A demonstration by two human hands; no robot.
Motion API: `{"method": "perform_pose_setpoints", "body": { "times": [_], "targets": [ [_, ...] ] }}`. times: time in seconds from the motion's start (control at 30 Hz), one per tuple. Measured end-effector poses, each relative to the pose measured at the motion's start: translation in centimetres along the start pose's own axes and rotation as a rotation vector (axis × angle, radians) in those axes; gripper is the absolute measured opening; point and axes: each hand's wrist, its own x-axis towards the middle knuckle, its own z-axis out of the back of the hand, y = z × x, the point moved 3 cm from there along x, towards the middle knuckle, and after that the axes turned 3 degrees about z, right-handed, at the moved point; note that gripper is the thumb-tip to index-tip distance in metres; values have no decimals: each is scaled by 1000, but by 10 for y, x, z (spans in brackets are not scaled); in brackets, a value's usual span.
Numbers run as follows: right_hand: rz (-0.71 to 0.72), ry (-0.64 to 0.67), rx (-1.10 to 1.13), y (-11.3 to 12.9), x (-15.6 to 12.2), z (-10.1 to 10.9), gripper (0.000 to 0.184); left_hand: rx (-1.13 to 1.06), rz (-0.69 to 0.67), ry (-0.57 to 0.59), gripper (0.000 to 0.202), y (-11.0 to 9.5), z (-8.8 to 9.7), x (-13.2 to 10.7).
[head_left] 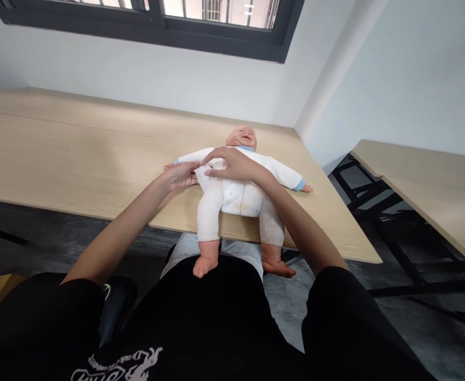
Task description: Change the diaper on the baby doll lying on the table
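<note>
A baby doll in a white romper with blue cuffs lies on its back on the wooden table, arms spread, bare feet hanging over the near edge. My left hand pinches the white fabric at the doll's left-side sleeve and chest. My right hand rests on the doll's chest just below the collar, fingers curled and gripping the romper's front. Both hands are close together on the garment.
A second wooden table on a black frame stands to the right, with a gap of grey floor between. White walls and a dark-framed window lie behind. My black shirt and a black shoe fill the bottom.
</note>
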Motion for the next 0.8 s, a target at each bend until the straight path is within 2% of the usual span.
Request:
{"method": "perform_pose_setpoints", "body": {
  "times": [0.1,0.23,0.37,0.47,0.6,0.8],
  "targets": [
    [-15,236,-140,-1,24,-16,24,-24,21,-5,19,1,1,-1],
    [-92,301,-257,-11,38,-26,23,-37,34,26,21,3,3,0],
    [-139,234,-196,-15,35,-27,35,-41,12,34,20,4,8,4],
    [-117,153,-158,-17,31,-25,30,0,-5,41,20,4,11,6],
    [-74,69,-214,-20,29,-22,23,6,-28,20,21,3,12,4],
    [-132,15,-154,-19,27,-22,21,-3,-36,79,15,5,6,3]
  ]
}}
